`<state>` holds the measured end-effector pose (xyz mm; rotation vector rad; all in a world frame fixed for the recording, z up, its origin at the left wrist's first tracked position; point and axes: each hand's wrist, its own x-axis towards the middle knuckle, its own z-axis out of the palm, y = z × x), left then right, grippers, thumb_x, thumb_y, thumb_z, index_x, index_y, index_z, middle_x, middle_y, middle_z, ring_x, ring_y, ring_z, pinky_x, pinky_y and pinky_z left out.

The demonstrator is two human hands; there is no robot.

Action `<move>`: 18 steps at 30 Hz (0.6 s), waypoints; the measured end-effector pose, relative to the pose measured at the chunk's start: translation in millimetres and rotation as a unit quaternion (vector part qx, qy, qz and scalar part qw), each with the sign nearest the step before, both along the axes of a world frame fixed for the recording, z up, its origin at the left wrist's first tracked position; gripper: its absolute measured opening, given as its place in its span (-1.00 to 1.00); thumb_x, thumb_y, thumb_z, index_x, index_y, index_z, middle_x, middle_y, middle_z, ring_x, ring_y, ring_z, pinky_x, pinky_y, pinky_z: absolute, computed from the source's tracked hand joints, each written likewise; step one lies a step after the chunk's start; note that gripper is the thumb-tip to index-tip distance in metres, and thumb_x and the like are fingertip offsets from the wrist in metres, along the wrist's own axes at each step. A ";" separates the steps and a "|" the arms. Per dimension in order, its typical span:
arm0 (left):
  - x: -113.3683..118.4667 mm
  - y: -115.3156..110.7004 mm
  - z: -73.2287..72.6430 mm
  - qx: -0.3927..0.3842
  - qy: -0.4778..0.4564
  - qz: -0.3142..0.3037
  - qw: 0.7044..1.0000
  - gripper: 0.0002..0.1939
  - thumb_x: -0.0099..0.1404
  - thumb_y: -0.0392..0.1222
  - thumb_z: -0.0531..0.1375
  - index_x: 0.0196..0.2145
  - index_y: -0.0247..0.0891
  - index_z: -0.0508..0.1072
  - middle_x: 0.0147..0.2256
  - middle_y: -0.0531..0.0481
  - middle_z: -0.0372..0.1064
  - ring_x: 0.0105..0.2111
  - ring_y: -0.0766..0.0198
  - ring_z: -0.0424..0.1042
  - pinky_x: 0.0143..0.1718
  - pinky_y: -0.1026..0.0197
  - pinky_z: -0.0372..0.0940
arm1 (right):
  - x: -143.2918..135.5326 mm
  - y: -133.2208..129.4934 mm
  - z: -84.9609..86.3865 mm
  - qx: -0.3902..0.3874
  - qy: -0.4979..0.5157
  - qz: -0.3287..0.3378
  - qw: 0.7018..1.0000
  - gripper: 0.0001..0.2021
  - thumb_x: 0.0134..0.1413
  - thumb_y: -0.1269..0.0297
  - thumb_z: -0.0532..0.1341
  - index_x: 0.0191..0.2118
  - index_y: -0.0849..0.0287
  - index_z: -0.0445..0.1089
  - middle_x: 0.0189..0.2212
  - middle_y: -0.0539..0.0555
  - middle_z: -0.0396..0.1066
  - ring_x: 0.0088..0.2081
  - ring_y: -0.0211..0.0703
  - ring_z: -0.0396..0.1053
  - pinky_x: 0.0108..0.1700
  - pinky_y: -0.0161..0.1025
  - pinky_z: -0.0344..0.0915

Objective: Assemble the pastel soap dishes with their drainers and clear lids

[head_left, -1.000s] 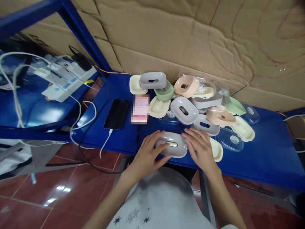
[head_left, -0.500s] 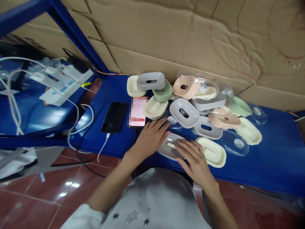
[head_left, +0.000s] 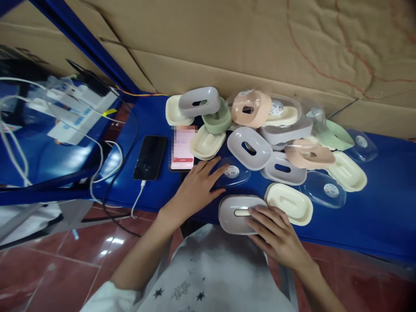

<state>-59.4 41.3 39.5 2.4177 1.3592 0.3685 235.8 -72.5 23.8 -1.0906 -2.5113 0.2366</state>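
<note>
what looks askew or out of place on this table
Nothing looks spilled or broken. Just behind the phone with a lit pink screen, a slotted grey oval plastic dish lies askew across a cream plastic tray and a green plastic dish, overlapping both and apparently tilted.

The view is from my own head, facing forward and steeply down at close range. My patterned shirt front (head_left: pixel 221 268) fills the bottom middle, and my left hand (head_left: pixel 196 184) and right hand (head_left: pixel 276 234) reach in from below. The blue tabletop (head_left: pixel 383 203) crosses the middle at a slant, lower toward the right; the cardboard sheet (head_left: pixel 208 47) behind spans the top, and red floor tiles (head_left: pixel 42 268) show lower left.
</note>
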 end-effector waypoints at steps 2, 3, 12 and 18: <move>-1.9 -1.6 3.5 0.000 -0.012 0.009 1.000 -0.32 0.35 -0.09 0.44 0.36 -0.07 0.37 0.38 -0.22 0.30 0.32 -0.25 0.34 0.35 -0.37 0.29 | -0.7 -0.7 -3.8 -0.001 0.002 -0.006 1.000 -0.68 0.46 0.28 0.25 0.24 0.08 0.45 0.22 0.07 0.54 0.26 -0.02 0.45 0.36 0.10 0.31; -3.8 -4.2 6.0 -0.008 -0.030 0.013 0.999 -0.34 0.35 -0.06 0.43 0.34 -0.04 0.38 0.36 -0.19 0.32 0.32 -0.23 0.35 0.36 -0.37 0.29 | -2.1 -0.9 -6.6 -0.003 0.006 -0.014 1.000 -0.65 0.45 0.28 0.26 0.27 0.09 0.43 0.23 0.11 0.53 0.26 0.00 0.44 0.35 0.12 0.33; 0.9 -55.8 3.2 -0.066 -0.159 -0.071 0.982 -0.36 0.42 -0.22 0.32 0.37 -0.02 0.28 0.46 -0.21 0.10 0.46 -0.11 0.18 0.41 -0.26 0.30 | -15.8 16.5 -20.4 0.016 0.042 -0.088 0.995 -0.11 0.35 0.24 0.36 0.61 0.01 -0.11 0.50 0.29 0.11 0.51 0.25 0.09 0.39 0.25 0.35; 9.2 -61.2 -20.7 -0.006 -0.133 -0.094 0.987 -0.22 0.49 -0.07 0.31 0.51 -0.16 0.09 0.54 -0.38 -0.14 0.54 -0.30 -0.08 0.40 -0.40 0.24 | -18.3 23.1 -12.4 0.030 -0.008 -0.064 0.997 -0.19 0.39 0.19 0.33 0.60 0.03 -0.05 0.46 0.20 0.23 0.51 0.20 0.11 0.39 0.18 0.37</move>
